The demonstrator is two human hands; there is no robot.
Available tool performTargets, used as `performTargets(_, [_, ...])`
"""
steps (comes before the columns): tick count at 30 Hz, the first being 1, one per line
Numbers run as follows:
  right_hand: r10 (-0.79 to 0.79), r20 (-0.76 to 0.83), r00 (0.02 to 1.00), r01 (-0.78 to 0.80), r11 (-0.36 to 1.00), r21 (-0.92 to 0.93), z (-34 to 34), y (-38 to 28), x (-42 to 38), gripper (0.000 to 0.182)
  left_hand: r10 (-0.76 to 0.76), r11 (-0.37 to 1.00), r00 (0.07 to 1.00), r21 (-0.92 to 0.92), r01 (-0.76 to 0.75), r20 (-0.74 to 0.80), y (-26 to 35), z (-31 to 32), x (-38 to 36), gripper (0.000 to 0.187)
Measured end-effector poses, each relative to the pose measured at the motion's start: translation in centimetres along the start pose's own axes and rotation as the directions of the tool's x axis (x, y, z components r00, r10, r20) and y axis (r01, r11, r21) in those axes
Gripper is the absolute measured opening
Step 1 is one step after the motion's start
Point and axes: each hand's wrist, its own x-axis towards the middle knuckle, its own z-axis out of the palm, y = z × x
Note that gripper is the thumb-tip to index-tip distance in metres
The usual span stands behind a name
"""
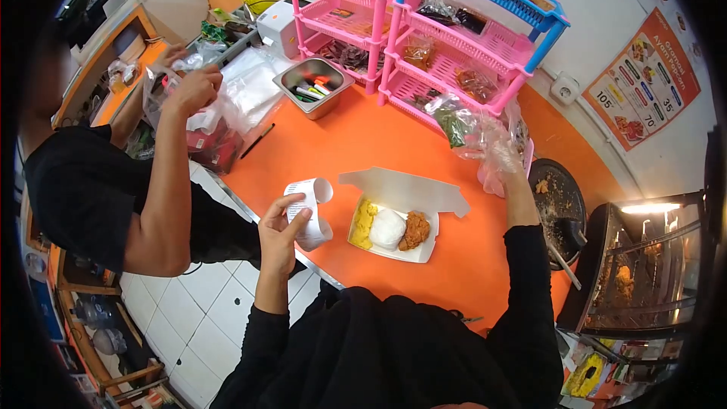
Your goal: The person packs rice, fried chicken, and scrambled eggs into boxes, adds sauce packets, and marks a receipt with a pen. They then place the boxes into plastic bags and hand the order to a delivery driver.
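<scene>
White paper: the receipt [306, 221] is in the left hand [279, 233], above the near edge of the table [379, 280], left of the meal box [401, 254]. Left fingers: closed, pinching the strip between thumb and fingers; its ends curl.

Meal box: open on the orange table, lid folded back on the far side. Contents, left to right: yellow food [363, 223], rice [388, 229] and a brown fried piece [414, 230].

Right hand [503, 157]: extended beyond the box, at the clear packets [456, 126] beside the lowest tier of the pink rack [454, 45]. Clear plastic obscures the fingers; their opening and any hold cannot be told.

Far side of table: a metal tub [314, 112] contains markers [313, 89]; a black pen [258, 141] lies near it. Right side: a dark pan [569, 182] stands near the lit display case [644, 273]. Left side: a co-worker [98, 197] in black has both hands at a clear bag [219, 117].
</scene>
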Motion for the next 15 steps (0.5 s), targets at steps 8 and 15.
performTargets(8, [0.058, 0.034, 0.998, -0.061, 0.992, 0.111, -0.4, 4.2, 3.6, 0.034, 0.035, 0.999, 0.999, 0.018, -0.035, 0.018, 0.1, 0.8, -0.4, 0.028])
performTargets(15, [0.139, -0.116, 0.983, -0.105, 0.959, 0.262, 0.2, 5.6, 7.5, 0.024, 0.027, 0.999, 0.999, 0.045, -0.025, -0.041, 0.4, -0.3, -0.7, 0.028])
